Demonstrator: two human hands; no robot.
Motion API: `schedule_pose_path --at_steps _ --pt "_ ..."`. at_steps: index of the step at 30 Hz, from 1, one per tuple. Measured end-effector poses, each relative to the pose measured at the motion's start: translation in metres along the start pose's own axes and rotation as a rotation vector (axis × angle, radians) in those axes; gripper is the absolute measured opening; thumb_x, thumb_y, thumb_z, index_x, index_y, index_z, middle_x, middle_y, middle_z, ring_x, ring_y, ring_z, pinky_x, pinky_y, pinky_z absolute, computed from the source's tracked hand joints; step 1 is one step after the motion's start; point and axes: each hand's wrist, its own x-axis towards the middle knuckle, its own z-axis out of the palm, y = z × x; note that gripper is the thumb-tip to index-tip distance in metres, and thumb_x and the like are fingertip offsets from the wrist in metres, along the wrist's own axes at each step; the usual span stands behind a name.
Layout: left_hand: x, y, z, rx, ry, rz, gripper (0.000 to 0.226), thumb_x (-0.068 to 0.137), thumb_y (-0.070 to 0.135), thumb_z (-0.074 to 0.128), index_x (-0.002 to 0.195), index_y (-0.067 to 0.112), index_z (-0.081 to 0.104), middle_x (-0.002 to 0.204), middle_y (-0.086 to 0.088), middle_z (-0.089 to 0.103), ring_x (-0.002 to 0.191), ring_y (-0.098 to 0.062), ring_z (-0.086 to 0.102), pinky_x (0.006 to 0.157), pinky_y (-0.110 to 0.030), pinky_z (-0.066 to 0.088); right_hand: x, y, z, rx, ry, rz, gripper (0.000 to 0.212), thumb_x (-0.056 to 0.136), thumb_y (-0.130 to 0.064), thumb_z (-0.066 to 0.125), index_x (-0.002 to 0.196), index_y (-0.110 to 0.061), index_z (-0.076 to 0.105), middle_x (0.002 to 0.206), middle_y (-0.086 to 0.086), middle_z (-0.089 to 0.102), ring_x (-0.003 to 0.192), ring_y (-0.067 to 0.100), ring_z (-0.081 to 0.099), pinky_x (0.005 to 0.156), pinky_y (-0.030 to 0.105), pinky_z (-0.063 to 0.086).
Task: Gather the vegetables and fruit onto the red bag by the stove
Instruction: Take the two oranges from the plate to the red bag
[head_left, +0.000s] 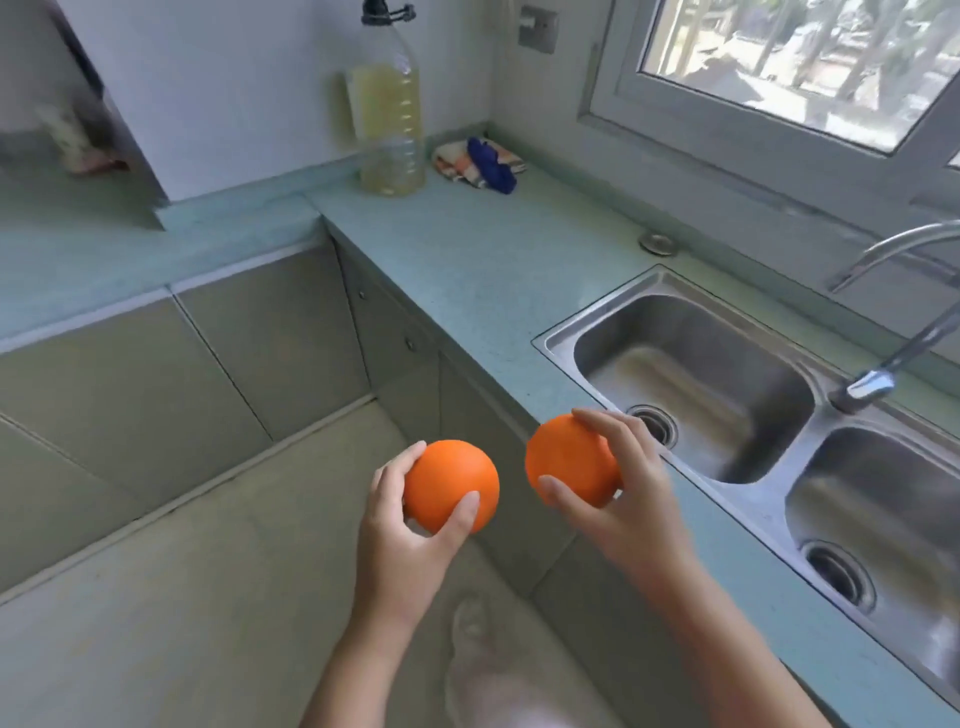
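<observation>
My left hand (402, 525) grips a round orange (451, 483) from below and behind, held in the air over the floor in front of the cabinets. My right hand (621, 488) grips a second orange (569, 460) just to the right of the first, above the front edge of the counter beside the sink. The two oranges are a little apart and do not touch. No red bag and no stove are in view.
A pale blue counter (467, 270) runs along the wall and turns a corner at the left. On it stand a large bottle of yellowish liquid (389, 119) and a bunched cloth (480, 161). A steel double sink (727, 389) with a tap (883, 374) lies at the right, under a window.
</observation>
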Motion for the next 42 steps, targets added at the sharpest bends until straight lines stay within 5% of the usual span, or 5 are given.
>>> schedule_pose_path --at_steps 7,13,21,32,42 --pt "0.059 -0.016 -0.043 0.055 0.177 -0.019 0.063 0.058 0.060 0.063 0.116 0.042 0.047 0.120 0.016 0.052 0.106 0.004 0.050 0.080 -0.005 0.039 0.074 -0.007 0.068 0.073 -0.108 -0.064 0.055 0.066 -0.036 0.072 0.116 -0.037 0.049 0.118 -0.016 0.046 0.107 -0.010 0.044 0.081 0.000 0.032" --pt "0.128 -0.011 -0.076 0.119 0.259 -0.015 0.060 0.059 0.060 0.065 0.115 0.045 0.046 0.121 0.014 0.052 0.108 -0.006 0.053 0.089 -0.026 0.045 0.149 -0.024 0.116 0.184 -0.181 -0.078 0.054 0.066 -0.036 0.071 0.115 -0.040 0.048 0.118 -0.016 0.046 0.107 -0.007 0.045 0.080 0.001 0.032" --pt "0.212 -0.007 -0.111 0.235 0.319 0.011 0.060 0.062 0.058 0.065 0.116 0.044 0.045 0.124 0.013 0.050 0.111 -0.007 0.052 0.093 -0.032 0.045 0.244 -0.039 0.172 0.289 -0.184 -0.120 0.054 0.064 -0.036 0.070 0.111 -0.044 0.045 0.113 -0.013 0.047 0.104 -0.014 0.043 0.079 -0.001 0.031" --pt "0.239 -0.037 -0.168 0.234 0.485 -0.058 0.059 0.061 0.057 0.066 0.116 0.047 0.045 0.123 0.021 0.049 0.111 -0.008 0.052 0.092 -0.035 0.047 0.271 -0.072 0.253 0.271 -0.364 -0.156 0.055 0.063 -0.043 0.069 0.113 -0.042 0.045 0.116 -0.011 0.048 0.104 -0.014 0.042 0.078 -0.001 0.032" --pt "0.233 -0.088 -0.311 0.177 0.708 -0.117 0.062 0.061 0.057 0.066 0.118 0.039 0.049 0.119 0.020 0.051 0.106 -0.008 0.055 0.089 -0.040 0.049 0.258 -0.175 0.387 0.240 -0.559 -0.295 0.055 0.064 -0.035 0.070 0.112 -0.042 0.045 0.117 -0.023 0.042 0.103 -0.016 0.041 0.077 -0.002 0.031"
